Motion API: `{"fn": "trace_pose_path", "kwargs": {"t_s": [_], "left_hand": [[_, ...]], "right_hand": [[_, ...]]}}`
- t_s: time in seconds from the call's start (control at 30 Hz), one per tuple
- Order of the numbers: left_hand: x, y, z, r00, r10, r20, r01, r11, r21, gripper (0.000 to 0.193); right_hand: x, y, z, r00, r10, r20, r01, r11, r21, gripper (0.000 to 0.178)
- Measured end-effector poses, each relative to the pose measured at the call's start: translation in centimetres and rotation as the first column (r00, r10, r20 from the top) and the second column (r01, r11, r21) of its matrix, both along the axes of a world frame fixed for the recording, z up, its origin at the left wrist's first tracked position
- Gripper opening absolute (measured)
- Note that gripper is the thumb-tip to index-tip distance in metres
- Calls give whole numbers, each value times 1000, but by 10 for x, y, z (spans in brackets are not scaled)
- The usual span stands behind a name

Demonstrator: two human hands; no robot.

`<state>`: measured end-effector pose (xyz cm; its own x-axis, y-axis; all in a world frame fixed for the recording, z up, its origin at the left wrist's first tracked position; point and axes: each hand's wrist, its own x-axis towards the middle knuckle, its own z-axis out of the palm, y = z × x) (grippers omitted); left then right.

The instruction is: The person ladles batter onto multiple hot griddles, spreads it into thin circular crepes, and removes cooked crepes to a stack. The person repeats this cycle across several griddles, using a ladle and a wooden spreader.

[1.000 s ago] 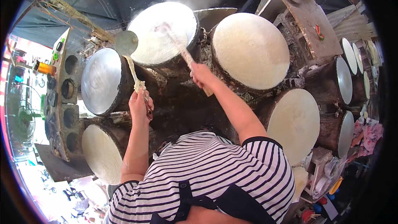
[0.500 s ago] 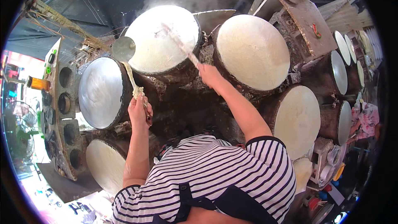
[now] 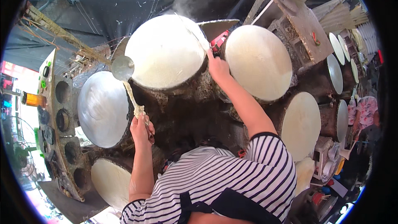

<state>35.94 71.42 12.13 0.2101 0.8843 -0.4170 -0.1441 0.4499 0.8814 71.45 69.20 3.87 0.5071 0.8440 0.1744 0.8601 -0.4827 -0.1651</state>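
Observation:
My left hand [image 3: 141, 131] is closed round the handle of a metal ladle [image 3: 123, 68]. Pale batter clings to the handle, and the ladle's round bowl is beside the left rim of a big round griddle [image 3: 159, 56]. A white layer covers that griddle. My right hand [image 3: 219, 67] grips a long, thin, pale spatula [image 3: 196, 32], seen nearly edge-on along the griddle's upper right rim. Whether its blade touches the white layer, I cannot tell. Just beyond my right fingers is a red object [image 3: 219, 40] of unclear kind.
A bare shiny griddle [image 3: 103, 110] stands at left, with pale-covered griddles [image 3: 258, 63] to the right and lower down. Concrete blocks with a plank [image 3: 62, 141] line the left side. Dark sheeting hangs behind, with steam before it. Another person [image 3: 367, 114] is at far right.
My right hand has moved up and slightly right, taking the spatula from across the white layer to the griddle's rim. My left hand still holds the ladle in much the same place.

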Motion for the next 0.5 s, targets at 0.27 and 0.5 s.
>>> {"fn": "trace_pose_path", "kwargs": {"t_s": [0.27,0.5], "left_hand": [[15,14,7,1000,-15,-21,15,999,31,18],[29,17,4,994,-94,49,93,995,22,17]], "right_hand": [[-32,12,18,917,-184,-355,182,983,-40,55],[-53,-10,20,868,-230,-441,248,969,-17,53]]}}
